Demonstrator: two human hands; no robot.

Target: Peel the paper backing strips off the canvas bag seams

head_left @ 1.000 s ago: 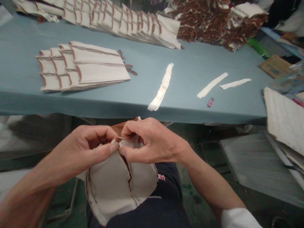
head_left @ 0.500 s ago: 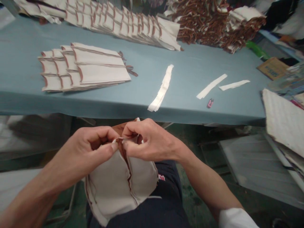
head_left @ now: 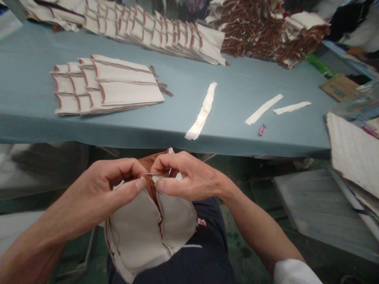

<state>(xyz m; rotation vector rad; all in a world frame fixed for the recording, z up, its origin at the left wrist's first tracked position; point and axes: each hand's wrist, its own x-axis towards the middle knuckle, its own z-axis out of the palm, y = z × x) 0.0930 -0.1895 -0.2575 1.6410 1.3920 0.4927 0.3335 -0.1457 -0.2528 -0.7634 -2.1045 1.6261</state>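
A cream sewn fabric piece (head_left: pixel 136 228) with brown edging and a brown inner side lies over my lap, its top edge raised between my hands. My left hand (head_left: pixel 118 185) pinches that edge between thumb and forefinger, left of the centre seam. Just right of the seam, my right hand (head_left: pixel 180 177) pinches the same edge, fingertips close to the left ones. The brown seam (head_left: pixel 160 215) runs down the middle and gapes slightly at the top. A thin light strip (head_left: pixel 191 246) rests on my dark trousers beside the piece.
On the blue-covered table (head_left: pixel 231 118) lie a stack of similar cream pieces (head_left: pixel 127 88), white strips (head_left: pixel 203 114) and a small pink thread snipper (head_left: pixel 262 130). A long row (head_left: pixel 154 31) and a brown-edged heap (head_left: pixel 254 31) lie behind. Boards (head_left: pixel 352 154) stand at right.
My hands stay pinched on the fabric edge at the seam. My right thumb has shifted slightly, and the camera view has moved a little.
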